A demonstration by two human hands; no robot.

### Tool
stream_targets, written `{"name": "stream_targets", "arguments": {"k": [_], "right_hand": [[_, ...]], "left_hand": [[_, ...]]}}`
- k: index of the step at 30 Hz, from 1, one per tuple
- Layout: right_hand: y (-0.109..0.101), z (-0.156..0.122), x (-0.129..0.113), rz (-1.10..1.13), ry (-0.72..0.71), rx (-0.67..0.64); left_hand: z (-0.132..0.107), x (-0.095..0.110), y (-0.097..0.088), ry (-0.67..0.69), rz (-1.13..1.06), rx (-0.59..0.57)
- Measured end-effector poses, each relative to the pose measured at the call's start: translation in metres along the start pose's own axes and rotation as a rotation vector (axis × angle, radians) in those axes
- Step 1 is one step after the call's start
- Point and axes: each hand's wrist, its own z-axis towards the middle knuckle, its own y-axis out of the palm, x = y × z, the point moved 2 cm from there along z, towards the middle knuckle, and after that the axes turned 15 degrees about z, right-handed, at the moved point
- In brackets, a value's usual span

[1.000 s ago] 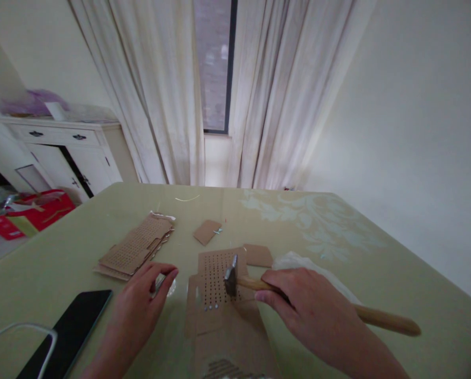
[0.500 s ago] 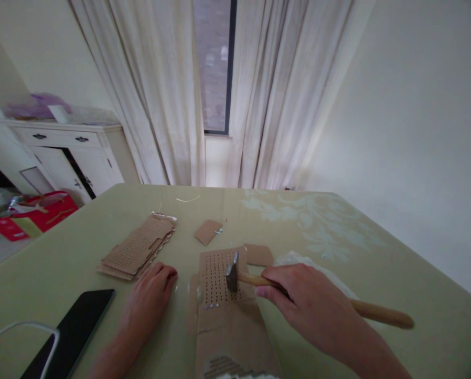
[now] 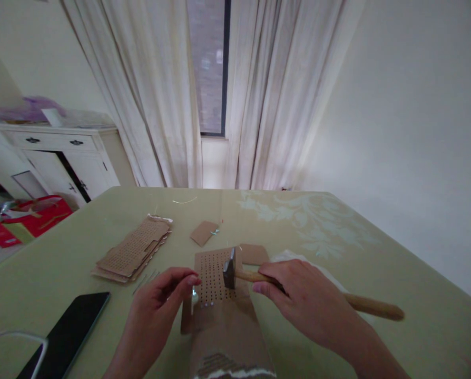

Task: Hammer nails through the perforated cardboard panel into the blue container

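In the head view, my right hand (image 3: 298, 287) is closed round the wooden handle of a hammer (image 3: 229, 272). The metal head is over the right side of a cardboard piece (image 3: 231, 326) punched with rows of small holes. A few nail heads (image 3: 207, 304) show along its lowest row. My left hand (image 3: 160, 302) is closed in a pinch at the cardboard's left edge; what its fingertips hold is too small to make out. Something small and shiny (image 3: 195, 296) is just below the fingertips. A few thin nails (image 3: 146, 281) lie on the table behind the left hand.
A stack of punched cardboard (image 3: 136, 247) lies to the left. Two small cardboard pieces (image 3: 204, 232) are beyond the work. A black tablet or phone (image 3: 67, 331) with a white cable (image 3: 18, 332) is at the near left. Clear plastic (image 3: 291, 256) lies behind my right hand.
My left hand has moved right and forward from beside the stack to the board's left edge, uncovering thin nails. The hammer stays over the board in my right hand. The view has shifted slightly.
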Motion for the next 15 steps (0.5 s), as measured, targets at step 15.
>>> {"name": "stream_targets", "arguments": {"k": [15], "right_hand": [[-0.001, 0.001, 0.000, -0.016, -0.003, -0.027]], "left_hand": [[-0.014, 0.021, 0.020, 0.083, 0.037, -0.120]]}}
